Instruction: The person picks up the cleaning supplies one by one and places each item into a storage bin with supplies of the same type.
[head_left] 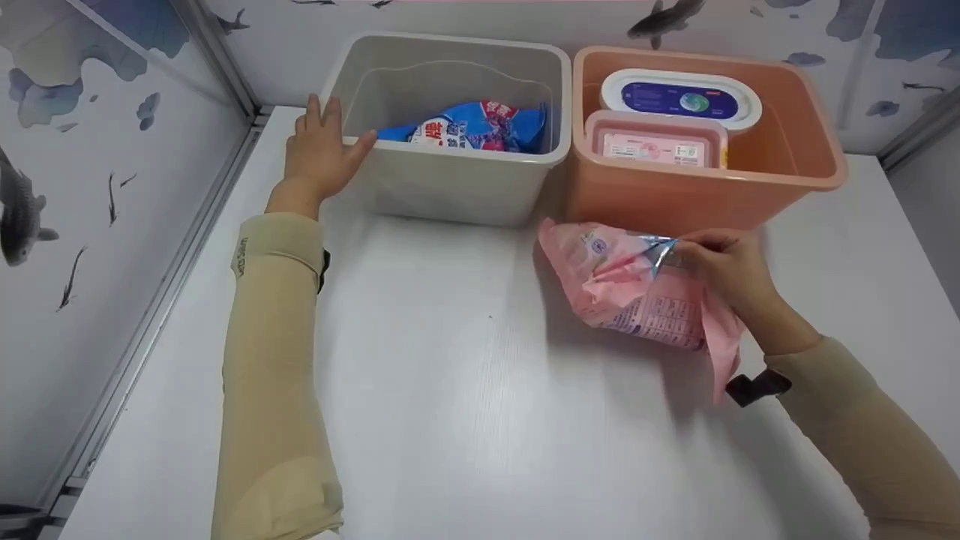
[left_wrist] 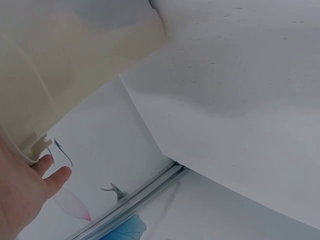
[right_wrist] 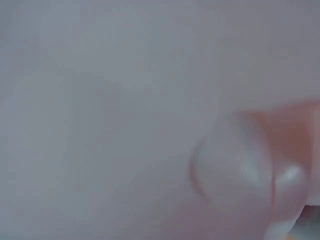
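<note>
My left hand (head_left: 319, 150) rests at the left front corner of a grey bin (head_left: 450, 184), fingers straight and spread, thumb on the front rim. In the left wrist view, two fingertips (left_wrist: 59, 179) of that hand show beside the bin's rim. My right hand (head_left: 731, 266) pinches the upper part of a crumpled pink plastic package (head_left: 622, 281) with printed text and a shiny silver-blue patch. The package is in front of an orange bin (head_left: 780, 191); whether it touches the table cannot be told. Pale, blurred surface and a fingertip (right_wrist: 230, 160) fill the right wrist view.
A blue printed bag (head_left: 480, 129) lies inside the grey bin. The orange bin contains a white oval tub (head_left: 679, 100) with a dark blue label and a pink box (head_left: 652, 146). Both bins stand side by side on a white table (head_left: 450, 390), against fish-patterned panels (head_left: 495, 16).
</note>
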